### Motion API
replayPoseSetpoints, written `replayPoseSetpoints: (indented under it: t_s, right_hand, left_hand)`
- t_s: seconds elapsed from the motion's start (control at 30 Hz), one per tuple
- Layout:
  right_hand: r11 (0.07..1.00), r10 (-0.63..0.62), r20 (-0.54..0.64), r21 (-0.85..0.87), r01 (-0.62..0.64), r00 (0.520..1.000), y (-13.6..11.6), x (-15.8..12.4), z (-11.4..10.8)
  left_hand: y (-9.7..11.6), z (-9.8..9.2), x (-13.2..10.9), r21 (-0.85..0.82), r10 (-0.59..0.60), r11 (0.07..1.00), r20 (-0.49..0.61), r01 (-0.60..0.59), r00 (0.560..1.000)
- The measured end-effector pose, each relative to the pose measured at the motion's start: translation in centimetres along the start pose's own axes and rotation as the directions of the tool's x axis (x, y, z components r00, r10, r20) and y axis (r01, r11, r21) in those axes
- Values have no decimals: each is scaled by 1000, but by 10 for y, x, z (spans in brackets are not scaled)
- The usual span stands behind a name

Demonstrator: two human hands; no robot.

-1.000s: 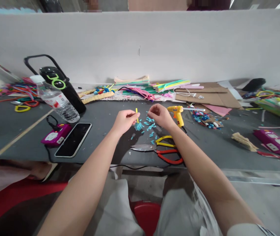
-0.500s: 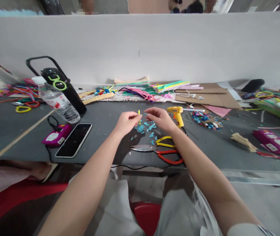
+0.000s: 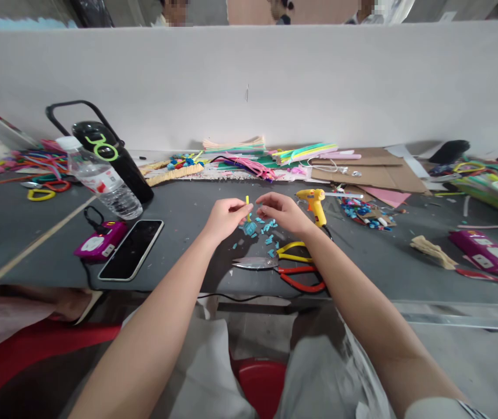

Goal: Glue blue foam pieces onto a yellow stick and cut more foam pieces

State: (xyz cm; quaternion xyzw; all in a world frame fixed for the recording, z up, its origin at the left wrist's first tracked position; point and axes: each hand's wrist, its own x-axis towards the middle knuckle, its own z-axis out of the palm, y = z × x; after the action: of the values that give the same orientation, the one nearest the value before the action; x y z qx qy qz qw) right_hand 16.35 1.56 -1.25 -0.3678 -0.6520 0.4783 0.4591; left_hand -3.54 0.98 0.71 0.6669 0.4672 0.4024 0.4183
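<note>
Pinching a yellow stick [image 3: 247,203] upright, the left hand [image 3: 225,216] leaves its teal tuft [image 3: 249,227] exposed below the fingertips. The right hand [image 3: 282,211] curls beside it, grip unclear

No lettering can be read with certainty. The black flask [image 3: 115,160] bears a lime-green looped mark, perhaps a logo. The water bottle [image 3: 102,183] has a red label, its print too small to read.
</note>
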Motion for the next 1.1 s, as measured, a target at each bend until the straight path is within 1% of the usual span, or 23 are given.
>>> replayPoseSetpoints:
  t_s: [0.07, 0.13, 0.2, 0.33, 0.43, 0.53, 0.67, 0.8, 0.9, 1.0, 1.1]
  right_hand:
    - [996, 37, -34, 84, -34, 999, 2, 0, 2]
    - [993, 54, -51, 109, -48, 997, 2, 0, 3]
    - [998, 25, -58, 65, -21, 998, 1, -1, 4]
    - [994, -72, -105, -87, 63, 992, 0, -2, 6]
    - [992, -91, -153, -106, 75, 984, 0, -2, 8]
    - [992, -107, -160, -80, 95, 981, 2, -2, 9]
    - [995, -88, -144, -57, 80, 986, 3, -2, 9]
    - [999, -50, -108, -21, 48, 993, 1, -3, 8]
    - [996, 8, -62, 91, -2, 998, -1, -4, 9]
    - [969, 72, 34, 236, -78, 997, -2, -5, 10]
    - [940, 83, 103, 322, -113, 991, -2, -5, 10]
  left_hand:
    - [0, 0, 0, 0, 0, 1000, 3, 0, 1000]
    - [0, 0, 0, 4, 0, 1000, 5, 0, 1000]
    - [1, 0, 0, 3, 1, 1000, 6, -1, 1000]
    - [3, 0, -1, -33, -16, 999, 20, 17, 1000]
    - [4, 1, -1, -58, -28, 998, 41, 30, 999]
    - [4, 3, -2, -74, -29, 997, 61, 34, 998]
    - [4, 3, -1, -95, -19, 995, 65, 25, 998]
    - [4, 2, 0, -85, 33, 996, 49, -29, 998]
    - [4, 2, -1, -74, 74, 995, 65, -69, 995]
    - [6, 2, -3, -112, 98, 990, 92, -87, 991]
    - [9, 2, -5, -159, 104, 984, 120, -85, 987]
